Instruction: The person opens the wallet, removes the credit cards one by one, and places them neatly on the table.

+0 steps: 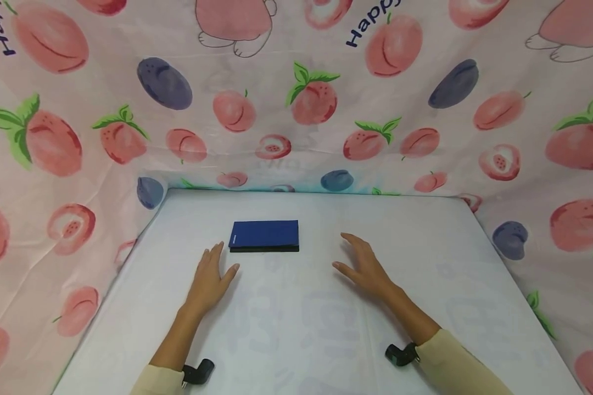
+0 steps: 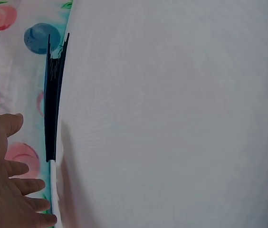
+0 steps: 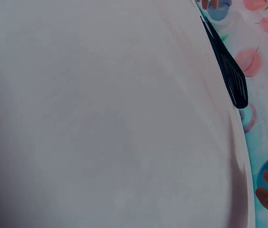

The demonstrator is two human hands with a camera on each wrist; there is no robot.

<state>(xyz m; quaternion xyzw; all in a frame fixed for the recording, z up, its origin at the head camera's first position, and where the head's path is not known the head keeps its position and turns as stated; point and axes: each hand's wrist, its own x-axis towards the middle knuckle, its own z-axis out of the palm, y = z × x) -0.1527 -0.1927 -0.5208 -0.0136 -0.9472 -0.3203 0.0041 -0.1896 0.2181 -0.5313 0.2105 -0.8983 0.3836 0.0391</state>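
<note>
A flat, rectangular dark blue folder (image 1: pixel 265 234) lies on the white table, with small pale print at one corner and a black lower layer along its near edge. Both wrist views show it edge-on: layers fan between two covers in the left wrist view (image 2: pixel 53 95), and thin pale lines run along it in the right wrist view (image 3: pixel 226 66). My left hand (image 1: pixel 208 282) is just left of and nearer than the folder, fingers extended and thumb apart, holding nothing. Further off to the right, my right hand (image 1: pixel 368 269) has its fingers loosely extended and holds nothing.
The white-covered table (image 1: pixel 296 329) stretches around both hands. Fruit-printed cloth (image 1: pixel 272 71) hangs behind it and along both sides. A small black device (image 1: pixel 199 372) sits at the left wrist, and a similar device (image 1: pixel 401 355) at the right wrist.
</note>
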